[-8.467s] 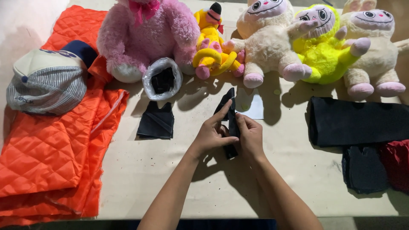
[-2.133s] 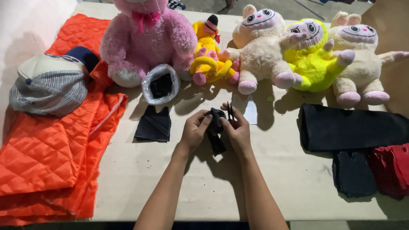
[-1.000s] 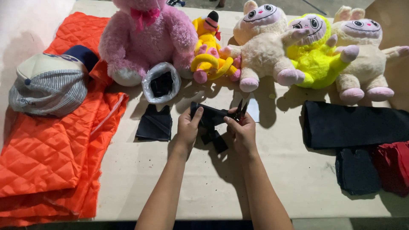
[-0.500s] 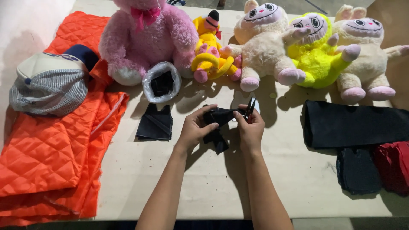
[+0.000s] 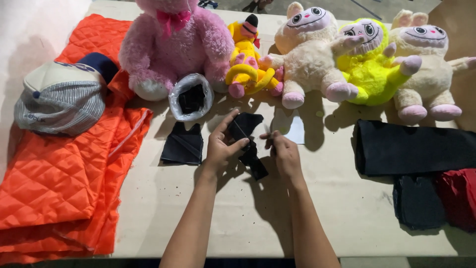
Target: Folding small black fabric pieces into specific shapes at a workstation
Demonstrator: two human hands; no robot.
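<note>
My left hand grips a small piece of black fabric, thumb on top, holding it just above the beige table. The fabric's lower end hangs down toward the table between both hands. My right hand sits just right of the fabric with its fingertips pinched together. I cannot make out anything between them. A white paper slip lies behind the right hand.
A folded black cloth and a plastic bag of black pieces lie left of my hands. Plush toys line the back edge. Orange quilted fabric with caps is at left; black and red cloths at right.
Over the earlier frames both hands worked the black piece together, folding it. Now my right hand has come off it and drawn slightly right, and the left hand alone keeps it.
</note>
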